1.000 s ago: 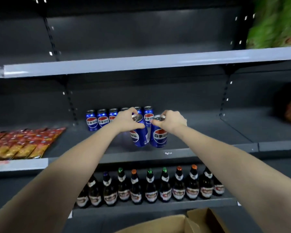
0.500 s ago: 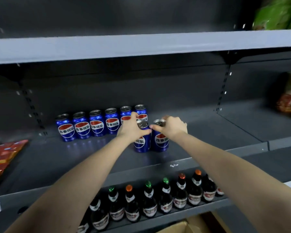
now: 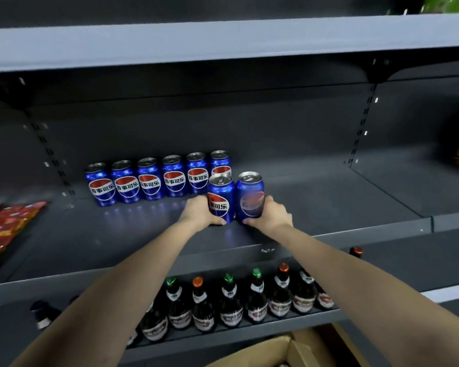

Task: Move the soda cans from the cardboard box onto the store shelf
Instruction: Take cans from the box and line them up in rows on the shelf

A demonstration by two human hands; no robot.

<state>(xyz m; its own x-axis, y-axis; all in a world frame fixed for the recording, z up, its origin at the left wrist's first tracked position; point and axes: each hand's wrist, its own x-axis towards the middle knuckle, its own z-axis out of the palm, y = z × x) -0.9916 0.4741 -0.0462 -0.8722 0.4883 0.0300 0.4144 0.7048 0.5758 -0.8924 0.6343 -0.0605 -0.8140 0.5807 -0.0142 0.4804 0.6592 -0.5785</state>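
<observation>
The left hand (image 3: 196, 211) clasps one blue aluminium soda can (image 3: 221, 200) in curled fingers, and the right hand (image 3: 272, 214) likewise clasps a second blue can (image 3: 249, 198). Both cans are upright, side by side on the dark grey metal shelf (image 3: 329, 197), just in front of the right end of a rear row of blue cans (image 3: 149, 178).

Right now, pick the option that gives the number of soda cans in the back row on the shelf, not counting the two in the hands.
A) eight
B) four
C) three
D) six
D: the back row holds six upright blue cans. They stand behind the left can, gripped by the left hand, and the right can, gripped by the right hand.
</observation>
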